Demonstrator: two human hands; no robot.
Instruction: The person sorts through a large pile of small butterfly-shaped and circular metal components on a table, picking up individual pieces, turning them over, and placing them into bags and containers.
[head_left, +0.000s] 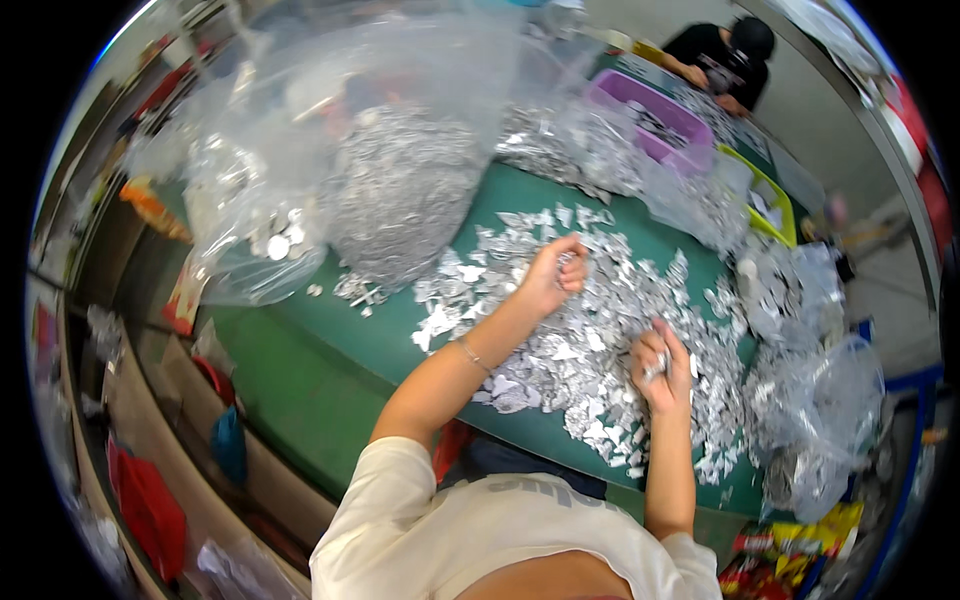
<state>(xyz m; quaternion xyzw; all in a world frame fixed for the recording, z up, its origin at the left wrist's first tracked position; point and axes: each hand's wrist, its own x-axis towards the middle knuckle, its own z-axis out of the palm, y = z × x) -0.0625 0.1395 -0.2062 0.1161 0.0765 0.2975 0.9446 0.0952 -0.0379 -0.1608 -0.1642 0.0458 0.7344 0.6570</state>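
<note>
My left hand (553,277) is curled shut on a few silver foil pieces (570,262) above the heap (580,350) on the green table (330,340); my right hand (660,362) pinches one foil piece (655,368). Best to lift lightly and separate them singly. Their orientation and long axis are too small to tell.

Two clear bags (400,170) of foil, one purple bin (655,120), one yellow bin (765,200).

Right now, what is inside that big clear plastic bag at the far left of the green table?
The clear plastic bag holds a grey heap of small silvery metal pieces. The pieces deeper in the heap are covered.
</note>
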